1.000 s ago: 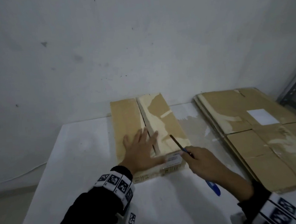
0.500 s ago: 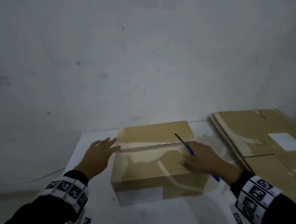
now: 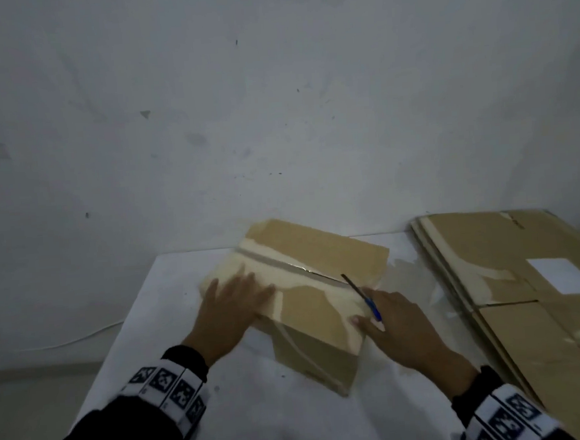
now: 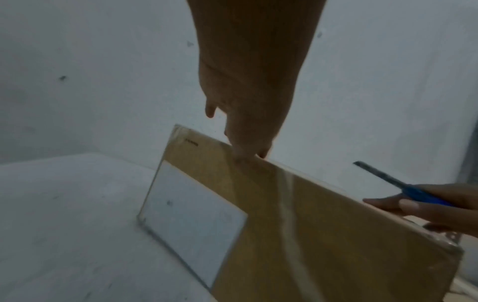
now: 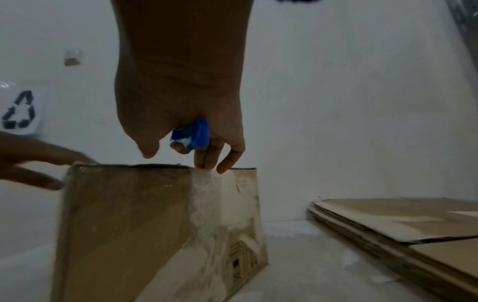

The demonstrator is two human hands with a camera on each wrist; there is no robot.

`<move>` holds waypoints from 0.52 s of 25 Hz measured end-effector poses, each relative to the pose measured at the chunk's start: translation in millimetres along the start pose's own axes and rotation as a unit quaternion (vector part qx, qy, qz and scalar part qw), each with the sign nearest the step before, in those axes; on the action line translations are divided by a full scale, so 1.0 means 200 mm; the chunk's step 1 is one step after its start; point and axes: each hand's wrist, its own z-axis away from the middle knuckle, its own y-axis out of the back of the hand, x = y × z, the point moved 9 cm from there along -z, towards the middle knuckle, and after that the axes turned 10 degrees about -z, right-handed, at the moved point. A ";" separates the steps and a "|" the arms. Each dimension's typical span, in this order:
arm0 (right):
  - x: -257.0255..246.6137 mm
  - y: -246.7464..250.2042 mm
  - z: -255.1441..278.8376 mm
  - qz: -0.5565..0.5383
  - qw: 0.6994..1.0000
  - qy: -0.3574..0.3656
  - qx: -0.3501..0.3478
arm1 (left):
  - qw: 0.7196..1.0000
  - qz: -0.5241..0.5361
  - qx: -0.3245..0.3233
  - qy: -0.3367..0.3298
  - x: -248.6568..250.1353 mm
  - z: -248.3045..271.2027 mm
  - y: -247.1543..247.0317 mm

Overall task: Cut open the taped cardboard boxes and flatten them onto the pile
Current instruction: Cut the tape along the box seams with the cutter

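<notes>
A taped brown cardboard box (image 3: 317, 293) stands on the white table (image 3: 255, 425), turned at an angle, with a taped seam (image 3: 278, 265) across its top. My left hand (image 3: 234, 301) lies flat with straight fingers on the box's top left part. My right hand (image 3: 397, 325) grips a blue-handled cutter (image 3: 368, 300), blade pointing up and away over the seam's right end, while its fingertips rest on the box's top right edge. In the left wrist view the box (image 4: 297, 224) shows a white label (image 4: 191, 222) on its side. The right wrist view shows the cutter's blue handle (image 5: 196, 134) inside my fist.
A pile of flattened cardboard (image 3: 534, 292) lies on the table's right side, close to the box. A white wall (image 3: 273, 100) stands right behind the table. A recycling sign (image 5: 19, 111) hangs on the wall to the left.
The box has been turned on the table, its seam now running diagonally. My left hand moved from beside the box onto its top. My right hand kept the cutter and stayed on the right edge.
</notes>
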 end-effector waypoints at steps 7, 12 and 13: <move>-0.20 -0.04 0.18 -0.174 0.985 0.002 0.021 | 0.959 0.146 -0.238 -0.051 0.32 -0.14 -0.07; -0.07 -0.04 0.12 -0.391 0.916 -0.088 0.007 | 0.958 0.095 -0.251 -0.099 0.21 -0.16 0.00; -0.07 -0.04 0.13 -0.385 0.918 -0.096 0.008 | 0.960 0.083 -0.244 -0.113 0.19 -0.17 0.03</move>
